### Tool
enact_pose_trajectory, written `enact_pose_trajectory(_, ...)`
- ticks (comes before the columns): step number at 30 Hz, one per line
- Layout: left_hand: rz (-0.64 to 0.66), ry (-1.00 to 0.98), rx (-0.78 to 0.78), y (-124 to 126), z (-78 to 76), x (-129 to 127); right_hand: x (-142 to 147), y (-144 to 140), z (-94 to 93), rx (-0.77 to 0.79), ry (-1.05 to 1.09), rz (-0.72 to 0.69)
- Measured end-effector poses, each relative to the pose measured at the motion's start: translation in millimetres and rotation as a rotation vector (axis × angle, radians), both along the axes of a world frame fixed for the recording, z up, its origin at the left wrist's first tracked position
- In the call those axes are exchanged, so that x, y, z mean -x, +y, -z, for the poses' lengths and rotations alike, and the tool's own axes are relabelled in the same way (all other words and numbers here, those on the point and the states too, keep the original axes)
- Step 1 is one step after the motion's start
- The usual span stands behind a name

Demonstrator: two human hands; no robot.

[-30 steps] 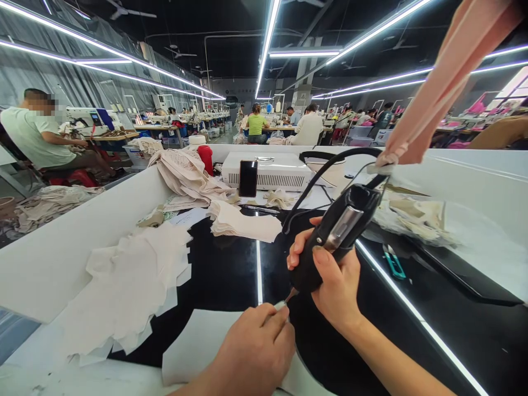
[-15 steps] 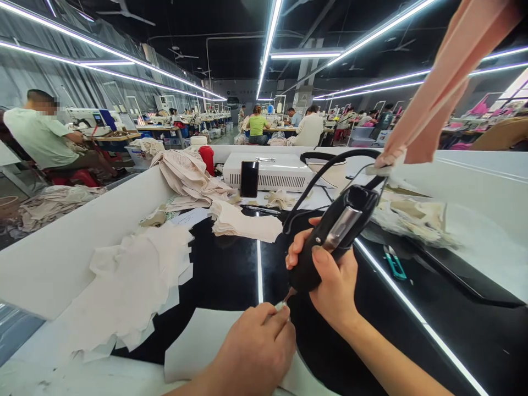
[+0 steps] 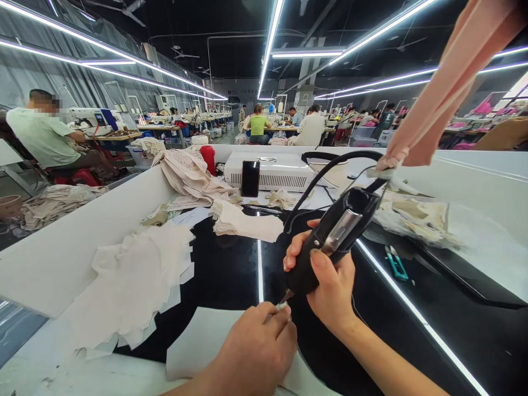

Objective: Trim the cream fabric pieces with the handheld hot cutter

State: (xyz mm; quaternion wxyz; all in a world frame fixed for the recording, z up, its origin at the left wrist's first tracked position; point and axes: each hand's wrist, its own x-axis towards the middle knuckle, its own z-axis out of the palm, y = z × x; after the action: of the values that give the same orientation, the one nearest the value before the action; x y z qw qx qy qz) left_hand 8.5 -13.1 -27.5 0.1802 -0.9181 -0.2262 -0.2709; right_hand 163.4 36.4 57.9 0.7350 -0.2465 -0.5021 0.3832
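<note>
My right hand (image 3: 332,286) is wrapped round a black corded handheld tool (image 3: 330,239), which tilts with its thin metal tip pointing down. Thumb and fingers of my left hand (image 3: 259,344) are pinched right at that tip. A small pale piece shows between them, but I cannot make out what it is. Beneath my left hand lies a white curved sheet (image 3: 198,341) on the black tabletop (image 3: 214,275). A pink cloth strip (image 3: 441,104), tied near the tool's upper end, runs up to the top right.
Pale cut fabric pieces (image 3: 127,280) lie at left, with another stack (image 3: 247,223) ahead. A phone (image 3: 250,179) leans against a white vented box (image 3: 280,170). Teal thread snips (image 3: 396,264) and bagged scraps (image 3: 416,220) are at right. White walls edge the table; people sit at sewing machines beyond.
My right hand and the tool have shifted very slightly left and down. My left hand keeps its pinch at the tip. The whole view has moved a little.
</note>
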Motion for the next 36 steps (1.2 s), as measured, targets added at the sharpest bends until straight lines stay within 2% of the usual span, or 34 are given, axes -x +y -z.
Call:
enact_pose_trajectory(6, -0.013, 0.011, -0.003, 1, -2.3, -2, -1, 1, -0.9, 0.009, -0.002, 0.012)
enact_pose_trajectory(10, -0.015, -0.007, 0.044, 2, -10.0, -1, -9, -1, -7.8, -0.01, -0.047, 0.014)
enact_pose_trajectory(15, -0.152, 0.009, 0.184, 14, -23.0, 17, -23, -7, -20.7, -0.019, -0.21, 0.062)
enact_pose_trajectory(19, -0.227, -0.041, 0.167, 26, -30.8, 30, -30, -13, -19.7, -0.037, -0.138, 0.091)
enact_pose_trajectory(22, -0.149, -0.121, 0.123, 24, -36.5, 28, -35, -18, -15.5, -0.03, -0.095, 0.089)
enact_pose_trajectory(28, 0.087, -0.153, 0.293, 3, -41.8, 14, -41, -26, -11.7, -0.023, -0.057, 0.095)
enact_pose_trajectory(31, 0.115, -0.122, 0.285, 0, -38.0, 11, -40, -27, -9.9, -0.011, -0.045, 0.094)
enact_pose_trajectory(36, 0.088, -0.077, 0.276, 1, -32.3, 13, -35, -29, -7.0, -0.006, -0.04, 0.063)
